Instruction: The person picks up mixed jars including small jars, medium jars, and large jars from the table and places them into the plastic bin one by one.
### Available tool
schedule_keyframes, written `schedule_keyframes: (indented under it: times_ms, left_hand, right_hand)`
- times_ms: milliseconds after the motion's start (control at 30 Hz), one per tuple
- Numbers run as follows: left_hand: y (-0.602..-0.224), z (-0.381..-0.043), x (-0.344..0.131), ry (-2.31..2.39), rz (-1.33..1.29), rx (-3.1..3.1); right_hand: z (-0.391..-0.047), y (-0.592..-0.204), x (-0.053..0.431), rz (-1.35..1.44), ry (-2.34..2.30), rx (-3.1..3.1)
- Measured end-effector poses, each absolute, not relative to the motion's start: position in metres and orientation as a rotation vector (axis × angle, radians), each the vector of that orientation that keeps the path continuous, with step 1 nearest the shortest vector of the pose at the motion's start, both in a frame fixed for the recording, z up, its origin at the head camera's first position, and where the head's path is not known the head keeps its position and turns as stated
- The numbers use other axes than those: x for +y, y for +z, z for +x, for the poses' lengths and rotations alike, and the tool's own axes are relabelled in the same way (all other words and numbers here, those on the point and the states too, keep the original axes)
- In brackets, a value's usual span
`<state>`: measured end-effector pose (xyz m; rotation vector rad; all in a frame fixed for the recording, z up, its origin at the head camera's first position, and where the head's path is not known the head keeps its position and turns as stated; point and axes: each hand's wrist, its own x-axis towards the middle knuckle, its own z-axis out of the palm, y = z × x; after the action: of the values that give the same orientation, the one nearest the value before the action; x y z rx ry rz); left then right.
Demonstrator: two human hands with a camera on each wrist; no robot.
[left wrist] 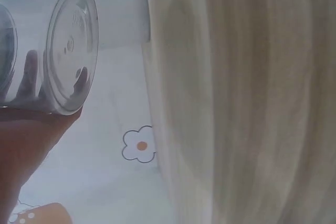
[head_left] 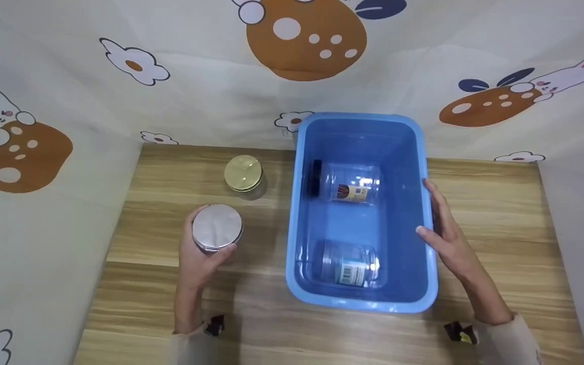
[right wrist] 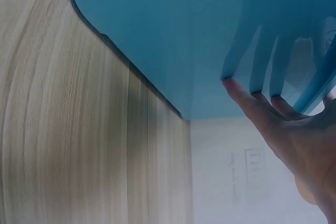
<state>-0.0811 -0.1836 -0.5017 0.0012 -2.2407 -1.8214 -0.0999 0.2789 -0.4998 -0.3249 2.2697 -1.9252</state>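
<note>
My left hand [head_left: 202, 258] grips a clear plastic jar [left wrist: 65, 45] with a silver foil top [head_left: 217, 227]. In the left wrist view its round base shows, held off the table. A second jar with a gold top [head_left: 243, 173] stands on the table just beyond that hand. My right hand [head_left: 446, 241] holds the right wall of a blue plastic bin [head_left: 360, 306], thumb over the rim and fingertips [right wrist: 229, 83] against the outside. Inside the bin lie two clear jars on their sides: a black-lidded jar [head_left: 348, 182] at the far end and a labelled jar [head_left: 350, 263] at the near end.
The wood-grain table [head_left: 145, 243] ends at a pale printed cloth [head_left: 195, 96] at the back and sides. A small dark object [head_left: 215, 325] shows by the left cuff, and another dark piece [head_left: 459, 332] by the right cuff.
</note>
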Motion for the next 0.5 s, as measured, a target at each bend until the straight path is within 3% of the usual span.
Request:
schedule_keyframes:
  times_ms: [200,500]
  left_hand:
    - [-0.515,-0.085,-0.192,-1.786,-0.042,-2.281]
    - [-0.494,-0.082,-0.183,-1.716,-0.118,-2.314]
  right_hand:
    - [-0.099,-0.500,0.280,-0.337,-1.939,2.260]
    - [-0.099,-0.499,0.278,-0.289,-1.983,2.262]
